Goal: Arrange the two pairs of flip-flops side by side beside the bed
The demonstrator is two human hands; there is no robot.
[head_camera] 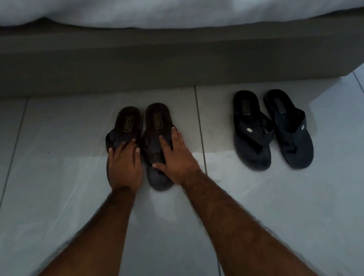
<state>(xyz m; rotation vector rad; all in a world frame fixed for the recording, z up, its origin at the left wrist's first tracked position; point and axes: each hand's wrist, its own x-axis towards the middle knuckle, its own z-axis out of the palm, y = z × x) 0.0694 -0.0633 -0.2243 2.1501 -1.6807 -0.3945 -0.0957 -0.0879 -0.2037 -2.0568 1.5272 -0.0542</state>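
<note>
Two brown flip-flops lie side by side on the floor tiles, heels toward the bed. My left hand (124,166) grips the toe end of the left brown flip-flop (129,122), covering its front. My right hand (172,157) lies flat over the straps of the right brown flip-flop (157,122), fingers spread. Off to the right, a dark blue pair rests near the bed corner: one blue flip-flop (250,133) and its mate (289,129) touch each other, both tilted slightly.
The grey bed base (138,68) runs across the top, with a white duvet (122,2) hanging over it. Its corner ends at the upper right. Pale floor tiles (51,192) surround everything.
</note>
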